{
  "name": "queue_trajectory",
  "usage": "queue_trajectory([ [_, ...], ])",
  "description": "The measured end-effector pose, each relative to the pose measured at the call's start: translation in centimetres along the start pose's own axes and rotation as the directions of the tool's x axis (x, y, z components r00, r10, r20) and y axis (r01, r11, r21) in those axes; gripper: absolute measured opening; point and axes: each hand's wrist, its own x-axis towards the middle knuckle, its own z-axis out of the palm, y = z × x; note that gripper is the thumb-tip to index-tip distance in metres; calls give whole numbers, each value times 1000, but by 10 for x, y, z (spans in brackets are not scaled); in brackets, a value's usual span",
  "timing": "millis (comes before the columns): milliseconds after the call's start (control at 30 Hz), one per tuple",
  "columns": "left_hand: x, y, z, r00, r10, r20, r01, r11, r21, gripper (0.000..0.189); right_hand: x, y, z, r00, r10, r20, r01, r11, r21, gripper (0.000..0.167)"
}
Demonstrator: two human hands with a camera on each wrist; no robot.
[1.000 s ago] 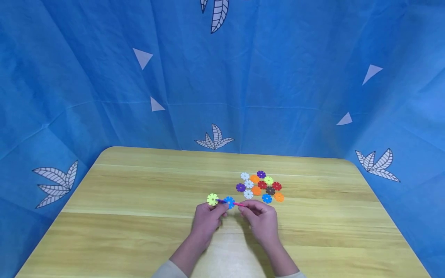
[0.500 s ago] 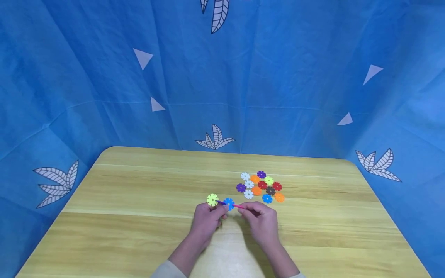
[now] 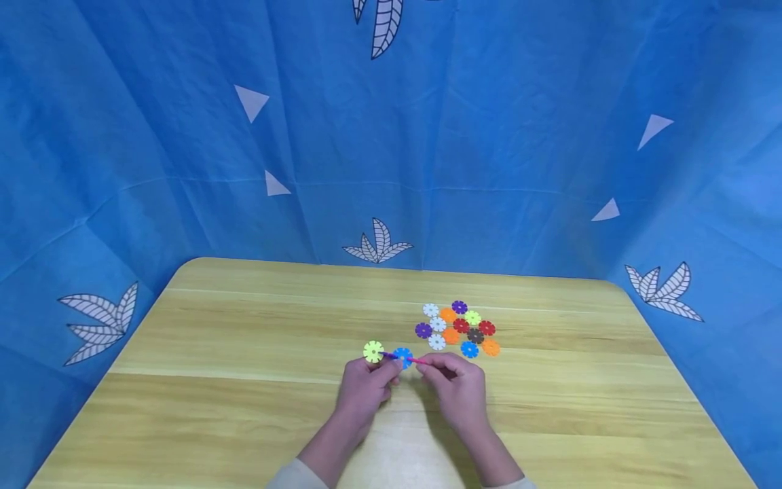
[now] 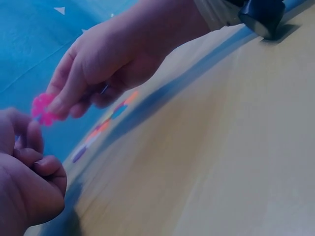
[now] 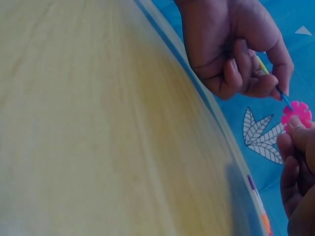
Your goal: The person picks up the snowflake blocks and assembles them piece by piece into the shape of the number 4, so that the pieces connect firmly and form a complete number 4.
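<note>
Over the front middle of the table, my left hand [image 3: 362,388] pinches a blue notched disc [image 3: 404,354] with thumb and fingers. To its left a purple disc [image 3: 388,354], seen edge-on, links it to a yellow-green notched disc [image 3: 373,352]. My right hand [image 3: 459,390] pinches a pink notched disc [image 3: 418,360] at its right side; the pink disc meets the blue one's right edge. In the right wrist view, the pink disc [image 5: 296,112] stands face-on, touching the blue disc's edge [image 5: 286,101]. How deep the notches sit is too small to tell.
Behind the right hand lie several loose notched discs: white [image 3: 436,341], orange [image 3: 491,347], purple [image 3: 423,330], red [image 3: 487,327], brown [image 3: 475,335], blue [image 3: 469,349] and yellow-green [image 3: 472,317]. A blue curtain [image 3: 519,136] hangs behind the wooden table [image 3: 214,407].
The right hand and the pink disc have shifted very slightly left, toward the blue disc. The left hand stays nearly still, and the loose discs have not moved.
</note>
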Motion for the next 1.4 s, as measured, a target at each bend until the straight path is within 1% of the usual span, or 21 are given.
queue_trajectory([
  [67,-1,-1,2,1000,3,-16,-3,1000,-14,17,0,-1,1,1000,3,-9,-3,1000,-1,15],
  [133,-1,-2,4,999,9,-33,-10,999,-31,19,0,-2,1,999,23,-24,-23,1000,-4,14],
  [267,-2,-4,8,998,9,-60,-13,998,-66,18,0,-2,2,997,59,-47,-59,998,0,13],
  [367,-2,-4,10,997,4,-80,-11,996,-87,18,1,-1,3,997,55,-53,-54,998,11,14],
  [533,-3,-2,11,993,-1,-119,-7,998,-69,20,1,0,4,997,64,-40,-63,998,16,12],
  [667,-2,-1,10,991,2,-133,-9,999,-50,23,1,0,1,996,76,-54,-77,997,-6,20],
  [767,-1,-1,9,991,11,-136,-19,998,-59,25,2,3,-4,994,83,-71,-86,995,-42,25],
  [900,1,-1,9,991,19,-133,-30,996,-81,24,4,5,-14,987,129,-93,-137,987,-83,28],
  [1067,3,-2,7,991,4,-134,-16,996,-88,23,7,9,-25,967,211,-143,-233,959,-161,32],
  [1267,3,0,7,991,9,-135,-21,996,-91,24,11,12,-37,934,309,-182,-346,909,-234,39],
  [1400,2,0,8,991,16,-134,-29,996,-89,24,13,15,-44,924,337,-179,-377,882,-284,41],
])
